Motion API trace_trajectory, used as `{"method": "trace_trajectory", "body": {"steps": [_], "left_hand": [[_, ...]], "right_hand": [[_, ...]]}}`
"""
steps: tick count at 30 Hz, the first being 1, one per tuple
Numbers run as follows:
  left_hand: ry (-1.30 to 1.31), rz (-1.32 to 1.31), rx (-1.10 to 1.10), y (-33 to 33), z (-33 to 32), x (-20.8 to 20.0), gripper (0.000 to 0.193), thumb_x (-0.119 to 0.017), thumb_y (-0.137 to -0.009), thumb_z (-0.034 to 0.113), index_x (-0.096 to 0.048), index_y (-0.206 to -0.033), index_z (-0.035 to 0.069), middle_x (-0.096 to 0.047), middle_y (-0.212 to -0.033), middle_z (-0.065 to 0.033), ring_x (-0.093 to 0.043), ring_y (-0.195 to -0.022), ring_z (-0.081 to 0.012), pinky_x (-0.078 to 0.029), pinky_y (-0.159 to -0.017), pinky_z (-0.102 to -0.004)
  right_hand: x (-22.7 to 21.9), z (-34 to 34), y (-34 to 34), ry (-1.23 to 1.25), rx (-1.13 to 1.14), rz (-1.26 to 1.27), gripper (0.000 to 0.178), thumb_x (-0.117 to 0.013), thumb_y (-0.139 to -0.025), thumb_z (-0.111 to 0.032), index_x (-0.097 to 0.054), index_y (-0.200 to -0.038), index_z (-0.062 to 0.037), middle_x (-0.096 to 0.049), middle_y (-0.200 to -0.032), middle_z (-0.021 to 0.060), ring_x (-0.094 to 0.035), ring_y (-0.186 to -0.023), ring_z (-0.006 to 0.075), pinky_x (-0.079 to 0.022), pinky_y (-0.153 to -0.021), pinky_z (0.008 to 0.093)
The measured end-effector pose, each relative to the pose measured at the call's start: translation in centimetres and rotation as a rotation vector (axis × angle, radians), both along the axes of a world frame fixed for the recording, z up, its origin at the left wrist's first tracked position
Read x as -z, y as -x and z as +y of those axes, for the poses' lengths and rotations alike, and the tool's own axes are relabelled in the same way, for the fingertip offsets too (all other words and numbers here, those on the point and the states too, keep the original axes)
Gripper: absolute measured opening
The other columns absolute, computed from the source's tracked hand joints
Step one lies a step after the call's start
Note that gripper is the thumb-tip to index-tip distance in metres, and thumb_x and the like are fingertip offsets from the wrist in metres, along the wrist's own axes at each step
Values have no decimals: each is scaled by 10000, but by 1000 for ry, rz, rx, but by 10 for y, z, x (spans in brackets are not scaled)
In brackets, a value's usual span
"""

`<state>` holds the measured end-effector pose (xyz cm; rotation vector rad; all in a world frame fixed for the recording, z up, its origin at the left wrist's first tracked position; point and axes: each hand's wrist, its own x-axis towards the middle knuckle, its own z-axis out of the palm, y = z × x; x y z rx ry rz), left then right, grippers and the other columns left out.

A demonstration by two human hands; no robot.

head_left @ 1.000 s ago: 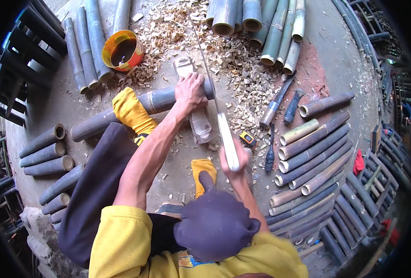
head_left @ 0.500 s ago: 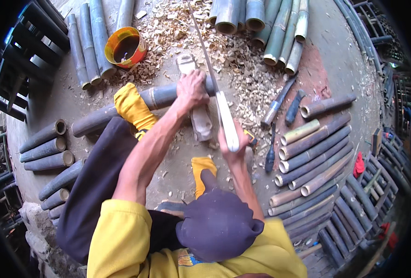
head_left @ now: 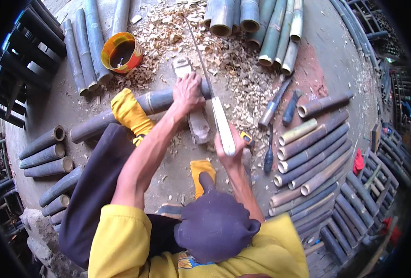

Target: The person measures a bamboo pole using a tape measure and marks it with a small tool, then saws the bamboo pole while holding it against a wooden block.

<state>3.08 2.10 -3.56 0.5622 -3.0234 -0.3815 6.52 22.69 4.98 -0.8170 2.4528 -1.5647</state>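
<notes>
A long dark bamboo pole (head_left: 157,100) lies across a pale wooden block (head_left: 198,127). My left hand (head_left: 188,94) is closed over the pole near its right end, pressing it on the block. In my right hand (head_left: 233,157) is a saw with a white handle (head_left: 221,123), its thin blade (head_left: 200,51) pointing away from me and passing the pole's right end. Whether the teeth have entered the bamboo cannot be made out. My left foot, in a yellow sock (head_left: 130,111), rests on the pole left of my hand.
Wood chips (head_left: 161,41) cover the ground ahead, beside a red and yellow tub (head_left: 132,61) of dark liquid. Cut bamboo pieces (head_left: 314,134) lie in a row at right, others (head_left: 43,156) at left. Chisel-like tools (head_left: 268,155) and a tape measure (head_left: 247,139) lie right of the saw.
The whole view has shifted slightly. My right hand and the saw have come back toward me a little at most. My left hand keeps its hold on the bamboo pole.
</notes>
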Motion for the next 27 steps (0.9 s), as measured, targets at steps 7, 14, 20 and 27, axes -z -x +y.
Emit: {"method": "trace_trajectory", "body": {"steps": [7,14,20,27], "left_hand": [[-90,-60,97,-1,-10,-11,447,-757,-600,252,-554,-965,91,-581,-1025,-63,-543,-1043,-223,-445,-844,-366],[-67,-24,47,1,-1,-12,563,-790,-529,301,-531,-980,86,-572,-1059,-83,-532,-1040,-261,-440,-852,-391],[-138,-99,146,12,-19,1,532,-761,-563,273,-551,-1011,78,-577,-1043,-81,-530,-1055,-260,-446,-856,-390],[43,-23,17,-8,-10,3,504,-760,-580,320,-542,-969,85,-573,-1010,-79,-530,-1046,-244,-434,-863,-387]], "right_hand": [[-9,118,-69,-203,-25,-155,347,-602,-759,-19,-556,-1096,53,-626,-851,149,-625,-714,225,-494,-628,307],[-1,5,-3,52,-18,-4,185,-591,-746,23,-575,-930,25,-570,-667,116,-545,-530,213,-430,-497,310],[130,112,-84,2,461,36,264,-674,-785,-77,-608,-1027,2,-639,-783,86,-612,-666,155,-478,-580,266],[4,16,-15,0,-51,25,291,-582,-739,-32,-583,-1022,38,-633,-791,152,-647,-705,206,-506,-592,311]]}}
